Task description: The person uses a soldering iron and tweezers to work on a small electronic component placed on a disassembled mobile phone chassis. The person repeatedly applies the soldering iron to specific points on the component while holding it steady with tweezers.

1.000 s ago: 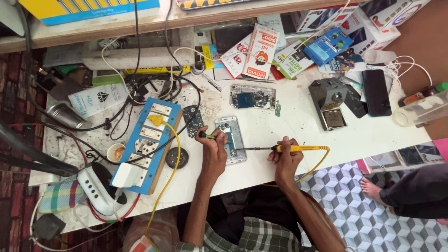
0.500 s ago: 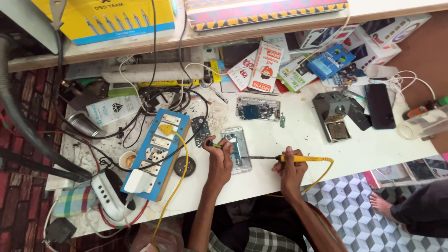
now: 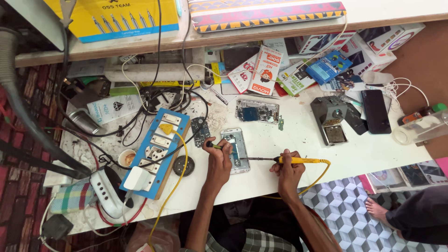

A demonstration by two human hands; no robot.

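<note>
Opened phone flat on white desk; left hand fingers pinching small tool beside it, right hand gripping yellow soldering iron, tip at phone; board looks light, fragile: steady by edges

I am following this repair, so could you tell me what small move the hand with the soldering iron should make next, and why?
Probably lower the soldering iron tip slightly onto the opened phone: the right hand already aims it at the board, while the left hand steadies the phone with tweezers.
</note>
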